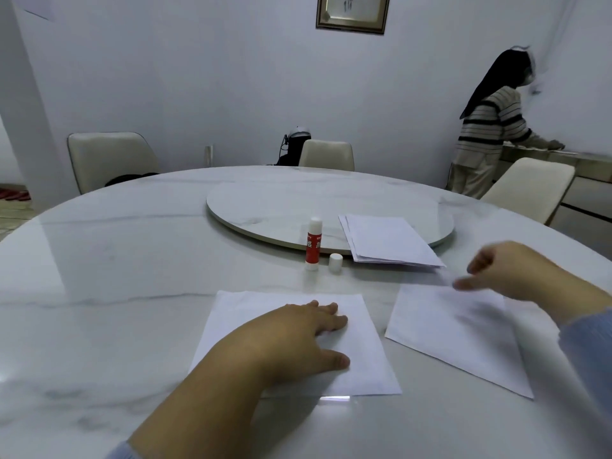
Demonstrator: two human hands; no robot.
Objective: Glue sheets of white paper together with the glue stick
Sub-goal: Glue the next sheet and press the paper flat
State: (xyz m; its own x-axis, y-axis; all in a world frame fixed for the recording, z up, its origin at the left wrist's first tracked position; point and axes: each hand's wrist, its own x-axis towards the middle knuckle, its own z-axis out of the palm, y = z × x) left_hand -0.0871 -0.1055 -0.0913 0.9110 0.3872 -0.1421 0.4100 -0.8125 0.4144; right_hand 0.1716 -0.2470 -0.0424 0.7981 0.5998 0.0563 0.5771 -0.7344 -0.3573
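Note:
A white sheet (pixel 361 352) lies flat near the table's front edge, and my left hand (pixel 298 339) rests palm down on it with fingers spread. A second white sheet (pixel 463 339) lies slanted to its right. My right hand (pixel 510 273) is blurred at that sheet's far corner, fingers pinched on the edge. The red and white glue stick (pixel 312 245) stands upright and uncapped behind the sheets. Its white cap (pixel 335 262) stands just to its right. A stack of white paper (pixel 390 241) lies partly on the turntable.
The round marble table (pixel 116 276) carries a raised marble turntable (pixel 265 207) at its centre. Cream chairs stand at the far left (pixel 109 157), far middle (pixel 326 154) and right (pixel 530 190). A person in a striped sweater (pixel 486 140) stands at a counter far right.

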